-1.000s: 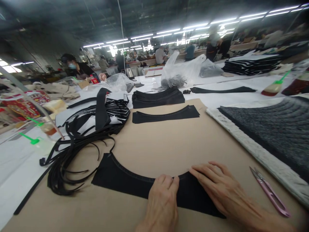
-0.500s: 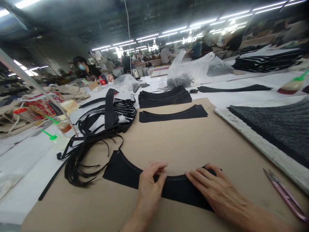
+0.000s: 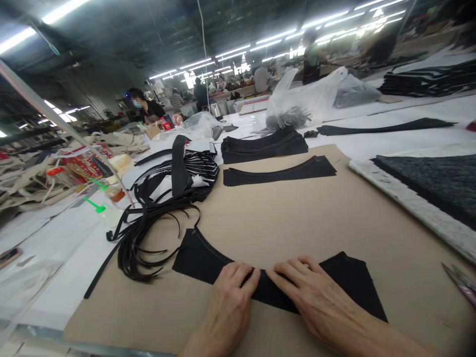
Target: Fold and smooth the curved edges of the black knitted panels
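Observation:
A black piece of material [image 3: 198, 259] with a concave far edge lies on the tan board [image 3: 275, 218] before me. A narrow raised line runs along its curve. My left hand [image 3: 235, 290] is closed at the middle of that edge, fingers bent and thumb against it; what lies under the fingertips is hidden. Close to its right, my right hand [image 3: 310, 285] rests on the piece with its fingers stretched along the edge. Loose narrow black strips [image 3: 136, 253] lie bunched left of the piece, one reaching its upper left corner.
Beyond the hands lie a similar curved black piece [image 3: 278, 172] and a stack of them [image 3: 264, 148]. Scissors [image 3: 461, 282] and a white slab [image 3: 394, 198] are on the right. Bottles with green nozzles [image 3: 107, 214] stand left, near a slanting pole [image 3: 67, 126]. A person [image 3: 147, 109] is in the background.
My right hand has slid left along the curved edge, closer to my left hand, uncovering the piece's right end. My left fingers have come down onto the edge. The view has shifted slightly.

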Demonstrator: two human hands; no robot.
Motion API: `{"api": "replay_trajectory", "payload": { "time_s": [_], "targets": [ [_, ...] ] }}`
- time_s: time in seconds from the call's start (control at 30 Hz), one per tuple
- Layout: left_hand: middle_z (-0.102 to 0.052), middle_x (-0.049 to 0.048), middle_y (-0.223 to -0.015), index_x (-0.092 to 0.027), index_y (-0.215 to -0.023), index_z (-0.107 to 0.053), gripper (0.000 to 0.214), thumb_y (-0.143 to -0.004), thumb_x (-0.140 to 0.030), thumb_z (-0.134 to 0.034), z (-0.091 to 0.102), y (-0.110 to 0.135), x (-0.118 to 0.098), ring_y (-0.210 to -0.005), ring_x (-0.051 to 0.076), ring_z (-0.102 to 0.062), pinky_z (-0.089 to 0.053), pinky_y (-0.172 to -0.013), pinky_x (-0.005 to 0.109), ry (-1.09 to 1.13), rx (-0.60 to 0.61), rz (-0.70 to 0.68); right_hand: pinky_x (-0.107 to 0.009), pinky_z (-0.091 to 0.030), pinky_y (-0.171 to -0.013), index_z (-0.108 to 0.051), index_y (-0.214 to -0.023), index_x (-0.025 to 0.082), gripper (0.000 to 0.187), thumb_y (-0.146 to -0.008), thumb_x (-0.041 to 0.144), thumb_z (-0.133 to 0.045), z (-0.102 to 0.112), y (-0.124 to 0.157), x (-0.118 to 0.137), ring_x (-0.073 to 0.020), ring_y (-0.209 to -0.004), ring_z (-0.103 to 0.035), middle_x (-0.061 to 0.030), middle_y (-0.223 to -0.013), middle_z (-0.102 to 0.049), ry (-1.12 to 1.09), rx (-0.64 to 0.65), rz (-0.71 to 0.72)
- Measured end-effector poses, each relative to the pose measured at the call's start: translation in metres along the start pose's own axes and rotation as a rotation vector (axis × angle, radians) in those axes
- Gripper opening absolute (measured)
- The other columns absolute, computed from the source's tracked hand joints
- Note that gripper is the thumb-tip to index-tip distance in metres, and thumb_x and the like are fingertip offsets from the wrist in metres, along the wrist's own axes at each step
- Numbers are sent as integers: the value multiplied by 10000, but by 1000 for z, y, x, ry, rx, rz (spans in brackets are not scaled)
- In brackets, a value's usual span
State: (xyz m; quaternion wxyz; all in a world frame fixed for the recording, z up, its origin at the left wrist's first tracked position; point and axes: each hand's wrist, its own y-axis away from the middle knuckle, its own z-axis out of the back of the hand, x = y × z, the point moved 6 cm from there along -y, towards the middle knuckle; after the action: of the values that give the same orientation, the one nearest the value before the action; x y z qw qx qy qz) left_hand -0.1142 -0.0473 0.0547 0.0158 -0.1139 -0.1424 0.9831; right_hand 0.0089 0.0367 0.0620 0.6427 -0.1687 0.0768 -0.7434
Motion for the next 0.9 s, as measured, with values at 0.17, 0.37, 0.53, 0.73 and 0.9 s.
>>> {"api": "replay_trajectory", "payload": {
  "time_s": [0.17,0.37,0.53,0.73,0.9],
  "targets": [
    [-607,149,-1240,-80,-1318,-506,423,-923,-130,-364,-7,9,-11,-1145,289,-548,-440,-1000,420,-285,-21,-164,-474,-348,-1001,-504,-1301,141,513,-803,34,-450,-25,10,4,-229,-1047,-531,-87,-1164,-606,98,-23,24],
    [-630,93,-1190,-165,-1330,-500,465,-906,-71,-335,2,3,5,-1074,207,-568,-485,-952,369,62,47,66,-375,-413,-891,-504,-1308,182,538,-817,-4,-389,0,0,-1,-182,-955,-548,-63,-1109,-622,-105,33,-61],
    [-601,101,-1260,-185,-1339,-508,504,-863,-60,-400,-2,9,0,-1147,257,-533,-455,-995,464,58,-1,56,-350,-402,-873,-568,-1219,172,532,-752,-23,-405,4,4,1,-183,-915,-541,-52,-1049,-639,-37,-135,-20],
    [-637,78,-1205,-205,-1255,-578,406,-898,-97,-418,9,11,9,-1111,199,-576,-492,-980,381,214,-115,133,-396,-352,-899,-606,-1125,201,497,-702,19,-419,-4,6,1,-192,-893,-560,-21,-988,-656,62,-239,21],
    [-554,87,-1344,-207,-1314,-529,412,-936,-112,-393,27,24,53,-1262,191,-491,-448,-1054,412,54,-192,353,-439,-317,-898,-606,-1122,192,515,-703,-9,-386,-5,15,-6,-201,-871,-574,-27,-1007,-667,147,-259,78]
  ]
}}
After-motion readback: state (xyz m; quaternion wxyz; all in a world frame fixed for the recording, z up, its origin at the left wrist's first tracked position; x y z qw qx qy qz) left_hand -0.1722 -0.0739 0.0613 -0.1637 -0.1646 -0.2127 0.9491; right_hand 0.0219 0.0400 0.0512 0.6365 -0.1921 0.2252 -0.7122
